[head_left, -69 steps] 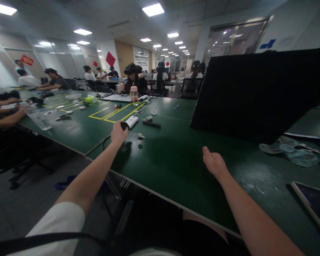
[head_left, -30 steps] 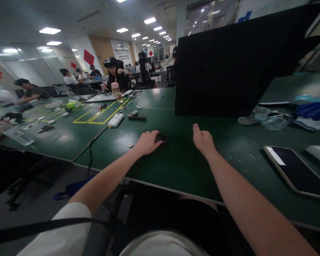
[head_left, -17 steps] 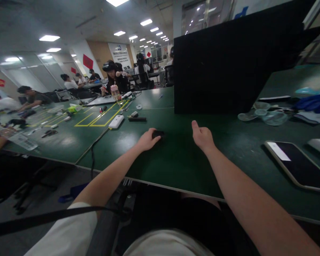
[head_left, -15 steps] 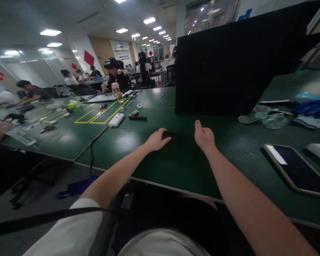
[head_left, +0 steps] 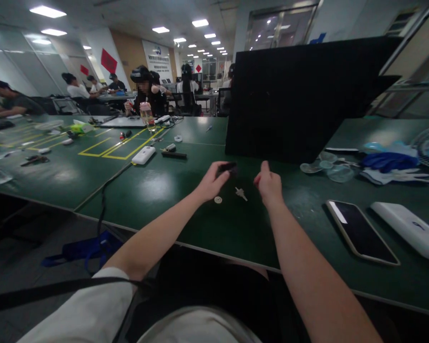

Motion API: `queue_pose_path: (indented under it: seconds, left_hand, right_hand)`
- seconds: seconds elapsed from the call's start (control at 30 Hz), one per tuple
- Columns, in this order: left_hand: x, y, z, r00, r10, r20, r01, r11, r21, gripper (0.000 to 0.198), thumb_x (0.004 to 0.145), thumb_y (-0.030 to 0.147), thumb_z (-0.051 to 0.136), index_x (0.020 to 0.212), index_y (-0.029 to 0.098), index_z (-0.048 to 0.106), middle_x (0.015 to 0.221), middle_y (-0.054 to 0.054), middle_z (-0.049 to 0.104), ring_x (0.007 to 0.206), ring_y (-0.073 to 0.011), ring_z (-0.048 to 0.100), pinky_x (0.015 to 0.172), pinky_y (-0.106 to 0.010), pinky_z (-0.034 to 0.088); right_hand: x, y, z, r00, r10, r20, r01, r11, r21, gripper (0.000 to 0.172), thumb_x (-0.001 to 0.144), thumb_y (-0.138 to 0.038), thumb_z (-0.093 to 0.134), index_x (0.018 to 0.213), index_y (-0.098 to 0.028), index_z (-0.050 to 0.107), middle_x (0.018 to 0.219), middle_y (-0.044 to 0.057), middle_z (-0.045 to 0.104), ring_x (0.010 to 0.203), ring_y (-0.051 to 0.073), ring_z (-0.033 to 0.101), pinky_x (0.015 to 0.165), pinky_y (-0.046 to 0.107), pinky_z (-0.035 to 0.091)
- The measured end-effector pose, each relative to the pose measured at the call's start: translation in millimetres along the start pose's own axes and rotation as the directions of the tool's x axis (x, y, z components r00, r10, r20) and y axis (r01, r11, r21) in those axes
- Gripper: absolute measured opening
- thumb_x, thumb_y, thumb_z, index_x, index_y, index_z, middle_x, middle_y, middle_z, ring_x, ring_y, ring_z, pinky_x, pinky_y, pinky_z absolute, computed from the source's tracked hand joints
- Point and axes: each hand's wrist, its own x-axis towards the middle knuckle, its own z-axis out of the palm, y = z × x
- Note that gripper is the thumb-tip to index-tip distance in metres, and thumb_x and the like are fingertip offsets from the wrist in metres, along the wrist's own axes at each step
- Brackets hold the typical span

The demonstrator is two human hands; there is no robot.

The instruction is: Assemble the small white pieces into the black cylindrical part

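My left hand point(head_left: 212, 181) is closed around a small dark object point(head_left: 228, 166), just above the green table; its exact kind is unclear. Below that hand lies a small pale ring-shaped disc point(head_left: 218, 200). A small light-coloured part with thin pins point(head_left: 240, 193) rests between my two hands. To its right is my right hand point(head_left: 269, 185), with one digit pointing up and the other fingers curled. Whatever those fingers may hold is hidden from me.
A large black panel point(head_left: 279, 100) stands beyond my hands. On the right are a phone point(head_left: 361, 231), a white device point(head_left: 411, 228), blue and white gloves point(head_left: 393, 164) and clear plastic pieces point(head_left: 338, 171). Leftward lie a white power bank point(head_left: 143, 155) and a black bar point(head_left: 174, 155). A person point(head_left: 150, 95) sits across.
My left hand has risen with the dark object. The pale disc and pinned part now show on the table between my hands. My view has turned slightly right.
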Motion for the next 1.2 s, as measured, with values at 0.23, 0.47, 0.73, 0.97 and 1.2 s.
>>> queue_pose_path:
  seconds: [0.23, 0.47, 0.73, 0.97, 1.2]
  left_hand:
    - [-25, -69, -75.3, 0.931, -0.265, -0.249, 0.323, 0.917, 0.232, 0.043, 0.095, 0.045, 0.054, 0.127, 0.017, 0.051, 0.120, -0.012, 0.063, 0.109, -0.0236, 0.061, 0.097, -0.039, 0.049]
    - [-30, -58, -63.4, 0.980, -0.200, -0.019, 0.193, 0.909, 0.369, 0.046, 0.087, 0.038, 0.067, 0.129, 0.024, 0.054, 0.119, -0.008, 0.067, 0.104, -0.0242, 0.066, 0.093, -0.040, 0.052]
    - [-36, -49, -56.6, 0.980, -0.133, 0.146, 0.073, 0.931, 0.357, 0.048, 0.085, 0.038, 0.068, 0.130, 0.025, 0.056, 0.121, -0.006, 0.068, 0.105, -0.0242, 0.066, 0.094, -0.040, 0.054]
    - [-37, -43, -55.7, 0.976, -0.140, 0.166, 0.084, 0.949, 0.305, 0.049, 0.083, 0.034, 0.070, 0.129, 0.025, 0.057, 0.120, -0.006, 0.069, 0.101, -0.0226, 0.068, 0.091, -0.039, 0.055]
    - [-36, -40, -50.0, 0.966, -0.116, 0.231, 0.060, 0.970, 0.237, 0.049, 0.079, 0.037, 0.074, 0.125, 0.025, 0.060, 0.112, -0.005, 0.070, 0.095, -0.0211, 0.068, 0.087, -0.037, 0.056]
  right_hand:
    - [-37, -37, 33, 0.835, -0.263, 0.482, 0.467, 0.802, -0.371, 0.058, 0.081, -0.066, 0.067, 0.121, -0.024, 0.071, 0.129, 0.011, 0.066, 0.117, 0.034, 0.058, 0.089, 0.046, 0.047]
    - [-43, -44, 42, 0.740, -0.258, 0.621, 0.570, 0.731, -0.375, 0.033, 0.094, -0.046, 0.056, 0.114, -0.026, 0.073, 0.115, 0.004, 0.072, 0.106, 0.026, 0.064, 0.094, 0.046, 0.046]
    - [-45, -41, 55, 0.743, -0.346, 0.572, 0.603, 0.718, -0.349, 0.019, 0.091, -0.039, 0.062, 0.094, -0.026, 0.075, 0.105, 0.003, 0.073, 0.098, 0.023, 0.064, 0.092, 0.043, 0.046]
    - [-46, -45, 52, 0.767, -0.453, 0.454, 0.610, 0.733, -0.300, 0.020, 0.094, -0.038, 0.060, 0.094, -0.025, 0.075, 0.100, 0.003, 0.074, 0.094, 0.024, 0.066, 0.093, 0.047, 0.046]
    - [-47, -46, 58, 0.741, -0.579, 0.340, 0.655, 0.735, -0.177, 0.022, 0.097, -0.033, 0.057, 0.102, -0.025, 0.076, 0.111, 0.004, 0.075, 0.102, 0.023, 0.066, 0.089, 0.044, 0.050]
